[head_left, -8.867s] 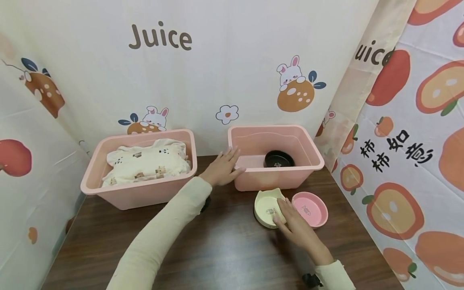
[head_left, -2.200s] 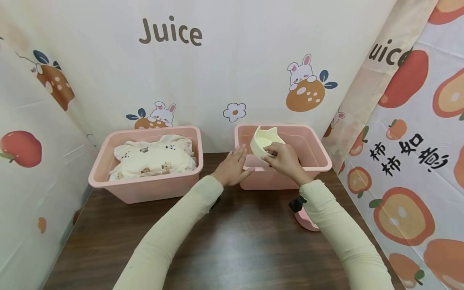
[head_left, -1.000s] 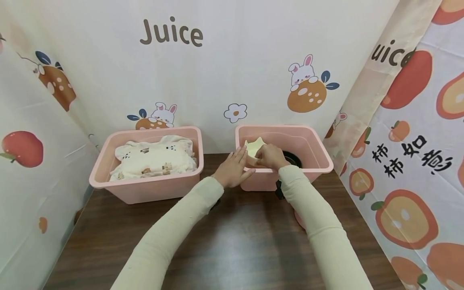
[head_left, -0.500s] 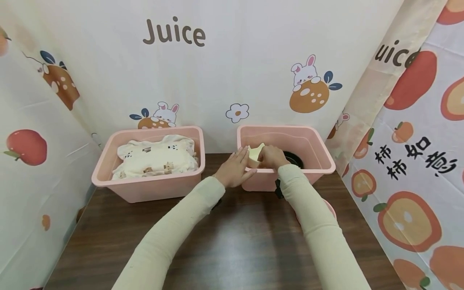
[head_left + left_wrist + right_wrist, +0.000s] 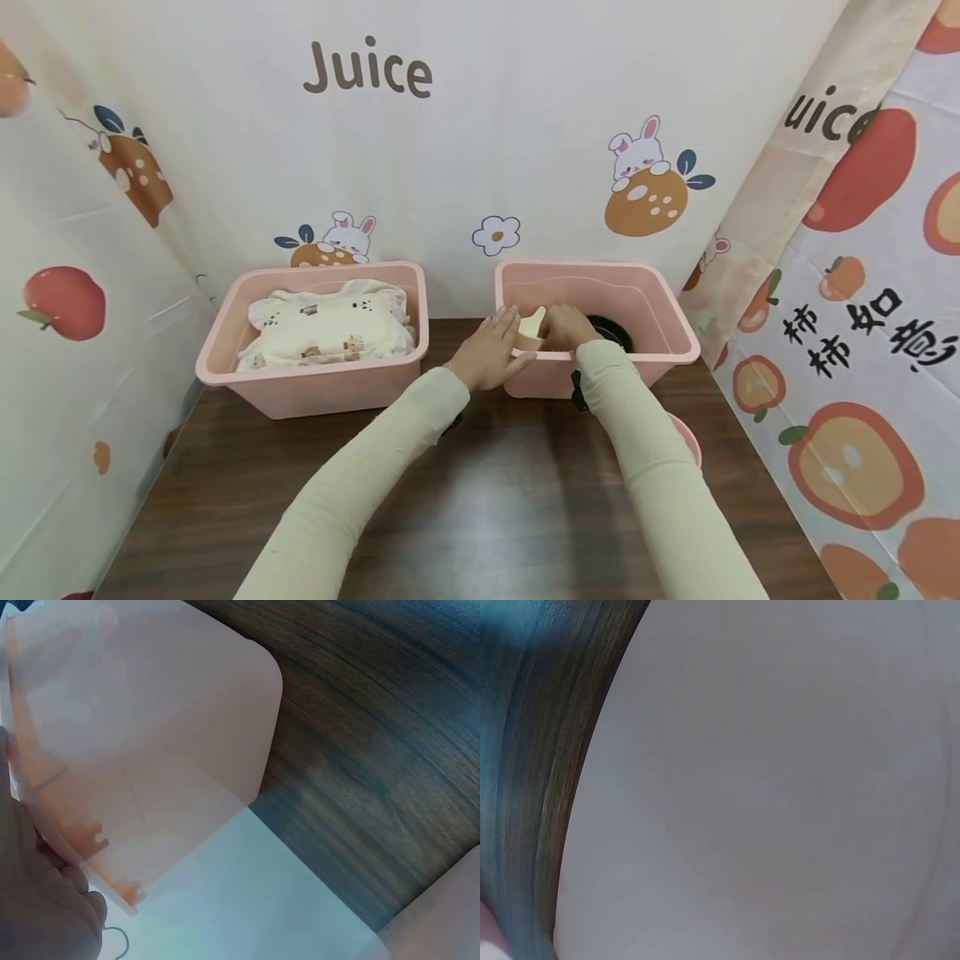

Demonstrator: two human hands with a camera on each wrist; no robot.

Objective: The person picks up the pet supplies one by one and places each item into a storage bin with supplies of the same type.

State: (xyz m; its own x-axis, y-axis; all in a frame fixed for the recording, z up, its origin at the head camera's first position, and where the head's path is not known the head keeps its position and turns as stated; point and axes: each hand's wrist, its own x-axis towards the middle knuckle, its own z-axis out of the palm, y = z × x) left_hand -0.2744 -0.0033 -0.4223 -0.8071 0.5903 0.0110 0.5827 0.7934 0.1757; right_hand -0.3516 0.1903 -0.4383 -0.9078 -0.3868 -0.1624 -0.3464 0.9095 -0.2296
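Inside the right pink plastic tub (image 5: pixel 652 358), my right hand (image 5: pixel 567 327) grips the pale yellow cat-eared pet bowl (image 5: pixel 531 327) by its right side; the fingertips and the bowl's lower part are hidden. A black bowl (image 5: pixel 611 331) lies in the same tub, partly covered by the right forearm. My left hand (image 5: pixel 489 350) rests on the tub's left front corner, its fingers straight in the head view. The left wrist view shows that hand (image 5: pixel 49 900) against the tub's rim. In the right wrist view the tub wall (image 5: pixel 757 780) fills most of the picture, and no hand shows.
To the left stands another pink tub (image 5: pixel 315 398) with a cream patterned cloth bundle (image 5: pixel 326 327) inside. A pink bowl (image 5: pixel 687 439) sits on the dark wooden table (image 5: pixel 487 517), mostly behind the right sleeve. Printed curtains (image 5: pixel 465 125) enclose the back and sides.
The yellow bowl went from the table into the right tub, carried by my right hand, and has sunk lower there, near the left end. My left hand stays at the tub's corner.
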